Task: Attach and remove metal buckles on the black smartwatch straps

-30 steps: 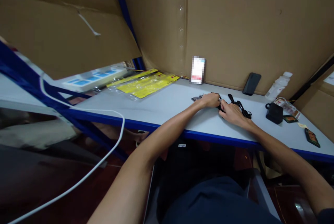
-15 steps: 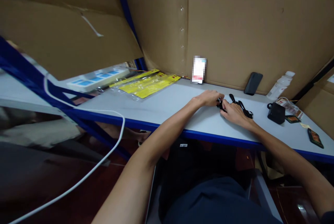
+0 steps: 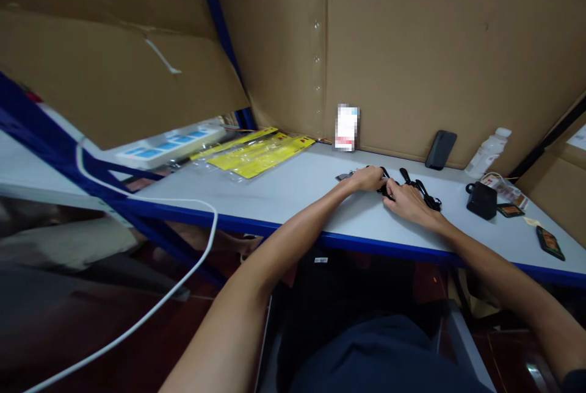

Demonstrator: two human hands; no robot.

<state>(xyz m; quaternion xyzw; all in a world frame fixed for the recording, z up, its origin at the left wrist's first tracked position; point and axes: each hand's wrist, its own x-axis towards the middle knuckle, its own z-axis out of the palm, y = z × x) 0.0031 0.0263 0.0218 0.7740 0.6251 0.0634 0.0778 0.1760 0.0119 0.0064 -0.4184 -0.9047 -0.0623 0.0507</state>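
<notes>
My left hand is closed on a thin black cord, part of which loops up behind the fingers. Close beside it, my right hand pinches the same dark bundle, with its thumb and fingers pressed together. A small grey metallic piece pokes out past the left hand, apparently tied to what it holds. Just beyond the right hand lie black straps with slim plastic-looking ends; whether they join the held cord I cannot tell. The fingers hide most of the bundle.
Yellow-topped clear packets and a white power strip lie to the left. A lit phone and a dark phone lean at the back. A bottle, black case and white cable are also here.
The grey metallic piece now shows left of my left hand, and a black loop rises behind its fingers. Both hands stay close together; the view has shifted slightly.
</notes>
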